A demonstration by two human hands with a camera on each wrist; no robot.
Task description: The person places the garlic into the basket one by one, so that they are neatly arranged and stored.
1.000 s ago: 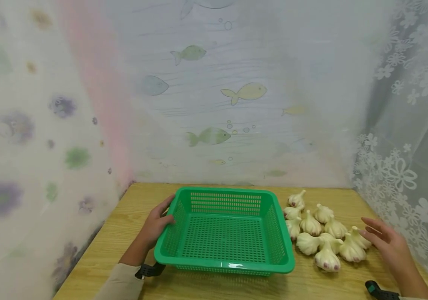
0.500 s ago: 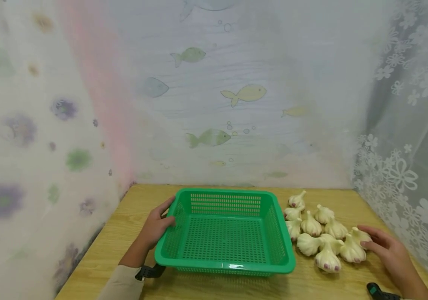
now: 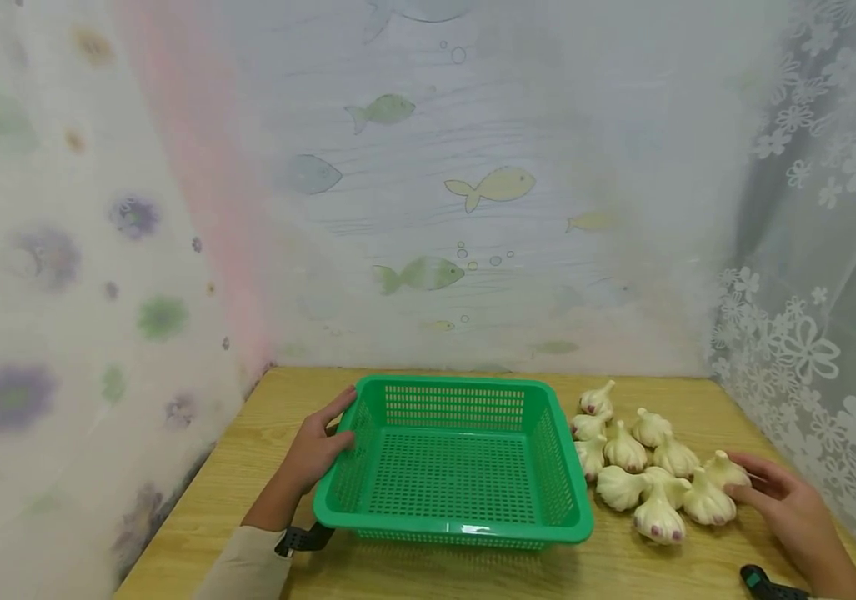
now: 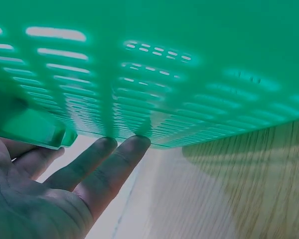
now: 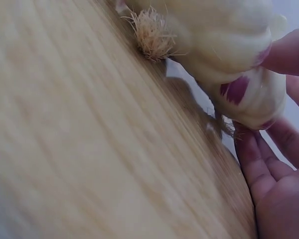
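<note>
A green plastic basket (image 3: 453, 531) with slotted walls stands in the middle of the table, nothing inside it. My left hand (image 3: 315, 450) grips its left rim, thumb over the edge; in the left wrist view, fingers (image 4: 112, 172) of that hand reach under the slotted basket (image 4: 214, 25). To the right lies a group of garlic bulbs (image 3: 626, 454), pale with purple spots. My right hand (image 3: 791, 504) holds the rightmost garlic bulb (image 3: 728, 468) between thumb and fingers. In the right wrist view, a nearer bulb (image 5: 214, 30) with a root tuft partly hides it.
The wooden table (image 3: 247, 433) meets a back curtain (image 3: 488, 325) printed with fish. Flowered sheets hang close on both sides, the right sheet (image 3: 803, 350) near my right hand. The several other bulbs lie close together beside the basket's right wall.
My right hand has moved slightly left and down onto the rightmost garlic bulb, its fingers closing round it. The left hand keeps its place on the basket, which stays put.
</note>
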